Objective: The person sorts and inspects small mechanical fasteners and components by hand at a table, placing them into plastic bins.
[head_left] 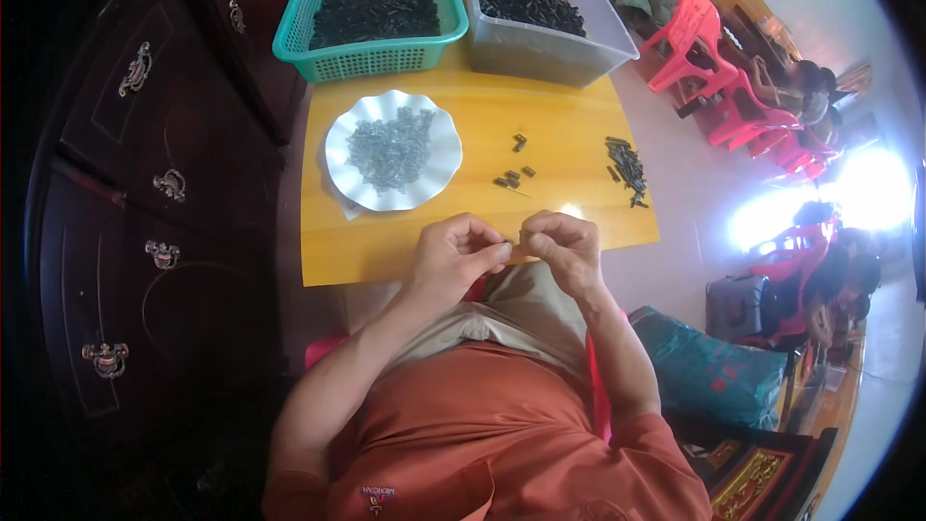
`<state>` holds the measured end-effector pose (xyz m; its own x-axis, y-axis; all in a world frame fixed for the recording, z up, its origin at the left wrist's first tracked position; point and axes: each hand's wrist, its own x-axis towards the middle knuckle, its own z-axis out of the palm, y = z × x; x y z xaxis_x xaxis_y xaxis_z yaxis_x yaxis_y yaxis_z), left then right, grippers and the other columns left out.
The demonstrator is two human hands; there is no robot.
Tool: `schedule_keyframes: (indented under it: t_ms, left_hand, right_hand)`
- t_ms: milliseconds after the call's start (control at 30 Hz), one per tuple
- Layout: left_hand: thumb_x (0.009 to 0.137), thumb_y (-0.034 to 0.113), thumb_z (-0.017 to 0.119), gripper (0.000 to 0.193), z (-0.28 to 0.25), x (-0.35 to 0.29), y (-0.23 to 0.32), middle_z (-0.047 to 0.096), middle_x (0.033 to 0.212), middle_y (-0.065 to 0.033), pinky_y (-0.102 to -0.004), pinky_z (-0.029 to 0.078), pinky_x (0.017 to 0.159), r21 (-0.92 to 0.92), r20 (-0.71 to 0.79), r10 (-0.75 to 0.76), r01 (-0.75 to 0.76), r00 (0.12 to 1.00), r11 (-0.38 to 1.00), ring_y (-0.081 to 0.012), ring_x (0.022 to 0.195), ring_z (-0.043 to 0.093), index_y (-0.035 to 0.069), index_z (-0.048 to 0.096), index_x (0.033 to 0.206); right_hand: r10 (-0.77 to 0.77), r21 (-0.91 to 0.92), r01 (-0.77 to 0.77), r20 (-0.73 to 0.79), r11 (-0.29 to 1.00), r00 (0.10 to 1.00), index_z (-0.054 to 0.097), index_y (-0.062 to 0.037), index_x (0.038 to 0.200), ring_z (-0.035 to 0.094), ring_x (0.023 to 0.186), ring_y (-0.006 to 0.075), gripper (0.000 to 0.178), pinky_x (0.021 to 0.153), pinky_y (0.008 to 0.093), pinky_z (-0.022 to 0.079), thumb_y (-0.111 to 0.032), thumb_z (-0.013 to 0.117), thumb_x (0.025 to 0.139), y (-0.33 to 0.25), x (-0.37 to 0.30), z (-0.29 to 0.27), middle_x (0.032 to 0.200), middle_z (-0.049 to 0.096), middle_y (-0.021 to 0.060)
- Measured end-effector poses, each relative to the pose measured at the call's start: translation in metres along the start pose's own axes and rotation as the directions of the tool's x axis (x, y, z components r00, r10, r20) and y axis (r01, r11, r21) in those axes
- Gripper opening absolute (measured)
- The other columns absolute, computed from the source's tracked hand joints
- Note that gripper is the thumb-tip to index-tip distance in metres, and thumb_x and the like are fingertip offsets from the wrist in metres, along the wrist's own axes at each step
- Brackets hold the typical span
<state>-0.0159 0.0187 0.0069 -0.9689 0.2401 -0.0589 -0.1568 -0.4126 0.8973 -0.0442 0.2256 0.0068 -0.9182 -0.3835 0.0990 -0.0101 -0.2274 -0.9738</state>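
Note:
My left hand [461, 253] and my right hand [563, 249] meet over the near edge of the yellow table [386, 249]. Thumb and forefinger of each are pinched together, tip close to tip. A small dark piece seems to sit between the right fingertips; what the left pinch holds is too small to make out. Just beyond my hands lie several small dark pieces [514, 177] and a thin stick-like thing [518, 192]. To the left, a white wavy-rimmed plate [444, 156] bears a heap of small clear pieces [390, 147]. Slim black pieces [627, 172] are piled at the table's right edge.
At the far side stand a green plastic basket [376, 60] and a translucent grey bin [550, 56], both filled with small black parts. Dark drawers [125, 164] line the left. Red plastic chairs [690, 34] and a teal bag [709, 367] are to the right.

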Motion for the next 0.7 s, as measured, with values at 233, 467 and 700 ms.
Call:
schedule_keyframes:
  t_ms: [233,467,700]
  left_hand:
    - [0.086,0.002,0.071,0.016,0.006,0.010,0.001,0.068,0.089,-0.0102,-0.0248,0.056,0.068,-0.038,0.058,0.008,-0.005,0.998,0.999,-0.0123,0.077,0.066,-0.002,0.060,0.096]
    - [0.083,0.001,0.073,0.026,0.003,0.013,0.003,0.066,0.092,-0.0111,-0.0259,0.057,0.069,-0.152,0.069,-0.079,0.088,0.995,0.984,-0.0148,0.079,0.067,-0.002,0.056,0.103]
    - [0.080,0.002,0.076,0.033,-0.004,0.013,0.007,0.066,0.087,-0.0115,-0.0266,0.057,0.068,-0.092,0.128,-0.150,0.162,0.980,0.983,-0.0152,0.076,0.067,-0.002,0.055,0.104]
  right_hand:
    - [-0.073,-0.100,0.075,0.022,0.992,0.997,0.066,0.0062,0.099,0.064,0.087,0.0193,0.012,0.079,0.0314,0.057,-0.002,0.066,0.091,-0.005,0.002,-0.005,0.095,0.063,0.0120]
    - [-0.029,-0.146,0.044,0.098,0.988,0.995,0.067,0.0061,0.096,0.063,0.085,0.0168,0.010,0.077,0.0282,0.054,-0.002,0.064,0.092,-0.018,0.002,0.002,0.094,0.063,0.0109]
    - [0.003,-0.251,0.048,0.200,0.967,0.980,0.067,0.0054,0.094,0.062,0.082,0.0148,0.011,0.073,0.0264,0.050,-0.006,0.066,0.092,-0.018,0.006,-0.003,0.091,0.065,0.0097]
